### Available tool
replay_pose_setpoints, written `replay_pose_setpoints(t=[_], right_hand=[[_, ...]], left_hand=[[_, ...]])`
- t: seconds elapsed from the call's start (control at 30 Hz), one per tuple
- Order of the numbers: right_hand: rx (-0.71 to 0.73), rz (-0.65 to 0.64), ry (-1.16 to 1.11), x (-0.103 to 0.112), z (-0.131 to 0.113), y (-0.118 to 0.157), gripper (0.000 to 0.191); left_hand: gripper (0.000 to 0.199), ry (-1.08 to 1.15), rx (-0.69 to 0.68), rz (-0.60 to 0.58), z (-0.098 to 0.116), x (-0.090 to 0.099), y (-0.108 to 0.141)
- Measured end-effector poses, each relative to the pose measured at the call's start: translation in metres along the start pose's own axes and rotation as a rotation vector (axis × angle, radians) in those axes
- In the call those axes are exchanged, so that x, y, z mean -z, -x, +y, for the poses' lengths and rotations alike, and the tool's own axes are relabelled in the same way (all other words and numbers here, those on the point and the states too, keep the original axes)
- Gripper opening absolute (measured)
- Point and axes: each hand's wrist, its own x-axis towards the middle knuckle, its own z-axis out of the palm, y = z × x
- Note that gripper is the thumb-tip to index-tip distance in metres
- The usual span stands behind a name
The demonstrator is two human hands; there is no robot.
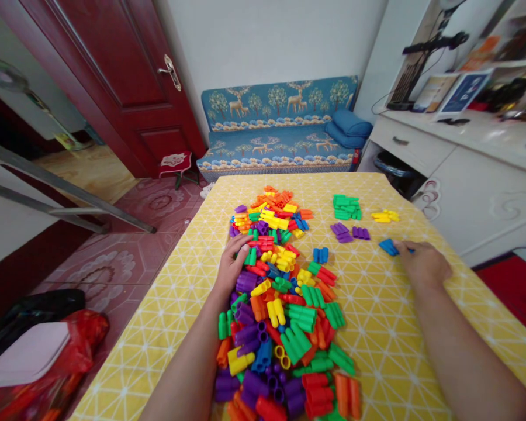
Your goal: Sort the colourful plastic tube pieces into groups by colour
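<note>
A long, mixed heap of plastic connecting building blocks (284, 313) in several colours runs down the table. My left hand (231, 266) rests at the heap's left edge, thumb and fingers apart, next to a green block (251, 257). Over on the right, my right hand (425, 264) pinches a blue block (388, 247) at the tabletop. Some of the blue shows beyond its fingers. Just past that hand lie purple blocks (342, 233), a green group (346, 207) and a yellow group (384, 216), sorted by colour.
A yellow patterned cloth covers the table (170, 304). Beyond it stands a blue patterned sofa (276, 146). White drawers (414, 143) are at the right, a red stool (175, 162) by the door. A metal ladder (70, 202) and red bags (85, 333) are at the left.
</note>
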Motion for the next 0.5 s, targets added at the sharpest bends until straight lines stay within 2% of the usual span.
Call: replay_pose_setpoints(t=[0.07,0.23,0.3,0.37,0.5], right_hand=[[0.028,-0.009,0.058,0.002,0.001,0.002,0.022],[0.068,0.104,-0.075,0.006,-0.002,0.010,0.041],[0.141,0.053,-0.065,0.004,-0.003,0.011,0.046],[0.206,-0.022,-0.007,0.001,-0.004,0.010,0.043],[0.196,-0.017,0.052,-0.007,-0.008,0.003,0.036]], left_hand=[[0.036,0.003,-0.004,0.001,0.000,0.000,0.000],[0.036,0.010,-0.005,-0.002,-0.001,0.000,0.000],[0.036,0.013,0.002,-0.006,-0.001,0.000,-0.001],[0.035,0.016,0.006,-0.007,-0.001,0.000,-0.001],[0.035,0.022,0.008,-0.009,-0.001,0.000,-0.001]])
